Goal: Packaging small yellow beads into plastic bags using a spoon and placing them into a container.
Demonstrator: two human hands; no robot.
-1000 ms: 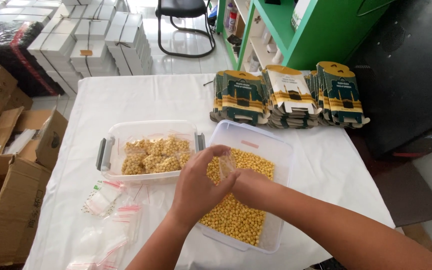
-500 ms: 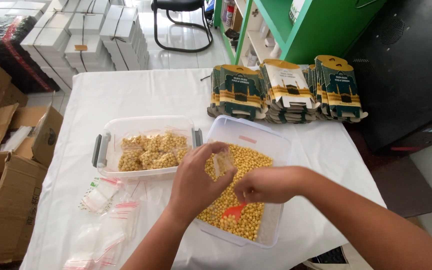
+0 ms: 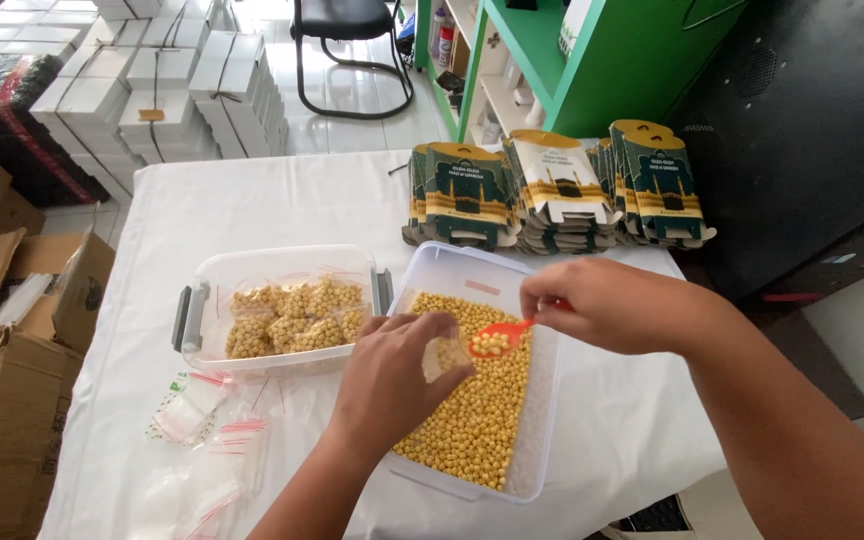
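Bag (image 3: 445,355), small and clear, pinched in left hand (image 3: 387,385) over the tub (image 3: 542,420) of yellow beans (image 3: 472,420). Right hand (image 3: 602,305), closed on an orange spoon (image 3: 497,340), holds a spoonful just beside the bag's mouth. Left of the left hand: empty bags (image 3: 197,430) on the table (image 3: 272,200), then a tub of filled bags (image 3: 292,315). Beyond both hands: stacked printed cartons (image 3: 552,190).

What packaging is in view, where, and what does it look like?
Flat cartons: table's far edge, fanned stacks, green and cream with gold arches.
Filled bags: left tub, small, clear, holding yellow pellets.
Empty bags: near left, clear with red strips.
White boxes: floor, stacked.
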